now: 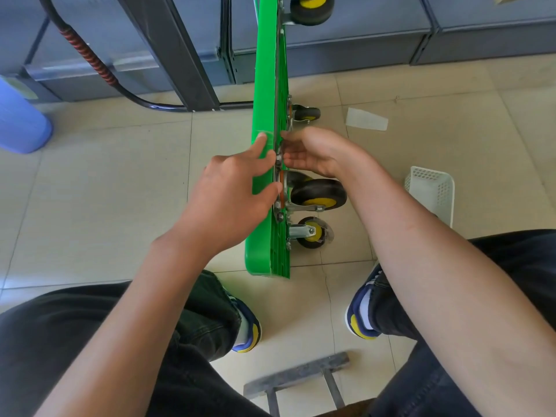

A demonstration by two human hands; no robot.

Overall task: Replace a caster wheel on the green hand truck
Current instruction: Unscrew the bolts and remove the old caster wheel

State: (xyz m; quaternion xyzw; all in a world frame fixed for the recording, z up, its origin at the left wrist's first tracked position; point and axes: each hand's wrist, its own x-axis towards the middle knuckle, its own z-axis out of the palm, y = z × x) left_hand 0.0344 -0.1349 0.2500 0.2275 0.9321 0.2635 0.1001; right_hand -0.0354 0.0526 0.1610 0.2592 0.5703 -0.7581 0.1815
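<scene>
Hands on upended green plastic hand truck (266,85): left hand (231,203) spread flat against deck; right hand (313,152) fingers at black-and-yellow caster wheel (319,195) plate, grip unclear; no legible writing.

Your view is bright and evenly daylit, soft shadows only, pale glare on the floor tiles (99,191) at left, wide-angle bending at edges, slight overall softness.
</scene>
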